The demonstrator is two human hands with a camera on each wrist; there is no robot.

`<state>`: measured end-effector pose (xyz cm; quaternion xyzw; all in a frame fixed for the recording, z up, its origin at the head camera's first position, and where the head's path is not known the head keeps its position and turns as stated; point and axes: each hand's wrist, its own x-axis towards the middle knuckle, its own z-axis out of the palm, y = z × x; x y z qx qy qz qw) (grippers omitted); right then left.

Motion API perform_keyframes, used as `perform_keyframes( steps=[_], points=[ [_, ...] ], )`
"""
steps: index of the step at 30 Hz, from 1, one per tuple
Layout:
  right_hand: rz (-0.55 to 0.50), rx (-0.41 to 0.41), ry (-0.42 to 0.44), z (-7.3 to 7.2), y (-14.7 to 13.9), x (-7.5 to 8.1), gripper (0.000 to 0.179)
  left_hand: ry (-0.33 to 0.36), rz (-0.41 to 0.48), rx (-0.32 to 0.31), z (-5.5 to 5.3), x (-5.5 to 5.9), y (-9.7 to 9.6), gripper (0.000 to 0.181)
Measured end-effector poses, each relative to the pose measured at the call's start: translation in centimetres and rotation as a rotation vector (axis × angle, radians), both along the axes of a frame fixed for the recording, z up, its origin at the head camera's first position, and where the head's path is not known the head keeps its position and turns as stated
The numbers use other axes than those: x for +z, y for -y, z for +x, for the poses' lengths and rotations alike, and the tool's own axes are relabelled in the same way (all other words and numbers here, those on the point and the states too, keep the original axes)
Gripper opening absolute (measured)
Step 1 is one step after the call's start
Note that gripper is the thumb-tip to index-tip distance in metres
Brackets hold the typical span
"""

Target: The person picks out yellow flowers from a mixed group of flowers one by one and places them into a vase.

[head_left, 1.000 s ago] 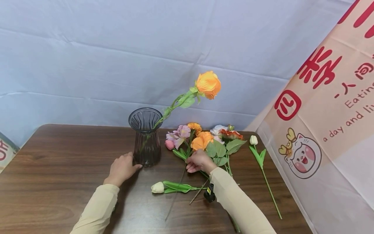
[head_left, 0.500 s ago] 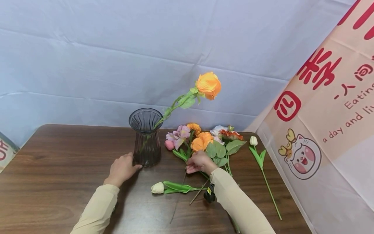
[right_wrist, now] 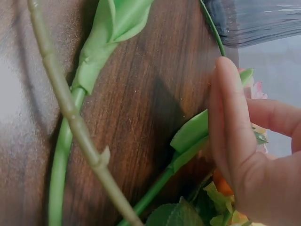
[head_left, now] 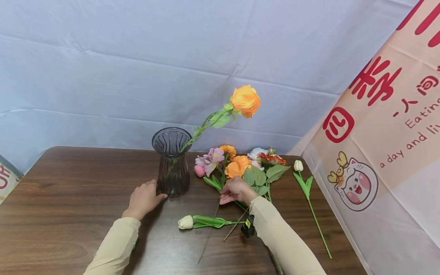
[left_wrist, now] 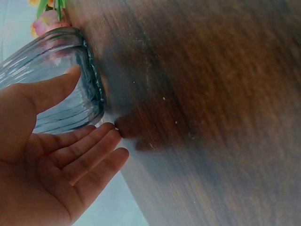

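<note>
A dark, ribbed glass vase (head_left: 173,172) stands upright on the table, holding one orange rose (head_left: 245,101) that leans right. My left hand (head_left: 144,198) is at the vase's lower left side. In the left wrist view its thumb lies along the glass, and its loosely extended fingers (left_wrist: 89,160) are beside the base. My right hand (head_left: 236,190) is over the pile of artificial flowers and pinches a thin flower stem (head_left: 210,236). That stem slants toward the near side of the table. Which bloom it belongs to is hidden by the hand.
Around the right hand lie purple flowers (head_left: 214,154), an orange flower (head_left: 238,166), a pink bud (head_left: 199,170) and a rust-red flower (head_left: 273,157). A white tulip (head_left: 185,222) lies in front; another white tulip (head_left: 298,165) lies at the right. Cloth hangs behind the table (head_left: 86,183).
My right hand has shifted very slightly right, and the lower end of the pinched stem has swung a little. The left hand, vase and rose look nearly the same.
</note>
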<state>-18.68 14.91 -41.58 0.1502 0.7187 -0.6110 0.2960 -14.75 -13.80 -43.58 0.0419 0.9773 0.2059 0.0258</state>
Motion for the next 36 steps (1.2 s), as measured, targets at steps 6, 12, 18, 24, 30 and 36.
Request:
perform_keyframes(
  steps=[6,12,18,24,30,36],
  points=[
    [-0.004,0.003,0.016,-0.04,-0.18,0.08,0.013,0.008,-0.009,0.0,-0.09,-0.08,0.01,0.055],
    [0.004,0.017,0.024,-0.08,-0.21,0.14,0.014,0.002,-0.004,-0.001,-0.23,-0.24,0.05,0.056],
    [0.016,0.035,0.027,-0.08,-0.17,0.25,0.014,0.001,-0.009,-0.003,-0.14,-0.23,0.06,0.058],
    [0.051,0.046,0.01,-0.07,-0.28,0.46,0.013,-0.005,-0.011,-0.009,-0.16,-0.26,0.09,0.056],
    [0.071,0.06,0.0,-0.27,-0.48,0.4,0.008,-0.009,-0.009,-0.011,-0.08,-0.24,0.1,0.055],
    [0.002,0.041,0.005,-0.37,-0.59,0.97,0.008,-0.015,0.0,-0.01,-0.12,-0.18,0.07,0.052]
  ],
)
